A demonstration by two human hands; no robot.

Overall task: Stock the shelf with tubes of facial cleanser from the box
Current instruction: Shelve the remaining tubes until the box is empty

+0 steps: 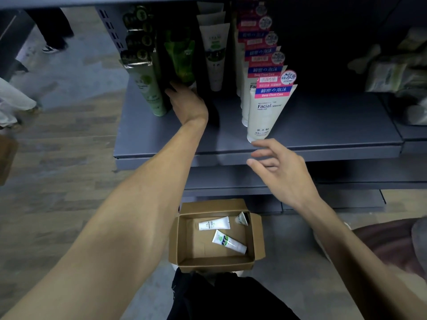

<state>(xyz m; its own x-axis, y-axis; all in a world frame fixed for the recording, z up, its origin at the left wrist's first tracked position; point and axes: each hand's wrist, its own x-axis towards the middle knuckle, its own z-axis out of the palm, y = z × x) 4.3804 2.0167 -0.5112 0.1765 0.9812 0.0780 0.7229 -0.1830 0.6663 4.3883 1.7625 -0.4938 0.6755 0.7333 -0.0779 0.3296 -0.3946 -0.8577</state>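
My left hand [188, 103] reaches deep onto the grey shelf [323, 135] and grips the base of a green tube [181, 58] standing in the second row. My right hand [280, 169] hovers open at the shelf's front edge, fingertips just below the front white "Facial cleanser" tube [265, 112], apart from it. On the floor below sits an open cardboard box [182, 245] holding a white tube [214, 223], a white-and-green tube [228, 241] and a small one in the corner [242, 218].
Rows of olive-green tubes [147, 88] and white tubes [213, 54] stand upright on the shelf. Packaged goods [392, 75] lie at the shelf's right end. People's legs and shoes [54, 46] are on the floor at the left. A lower shelf [346, 179] juts out beneath.
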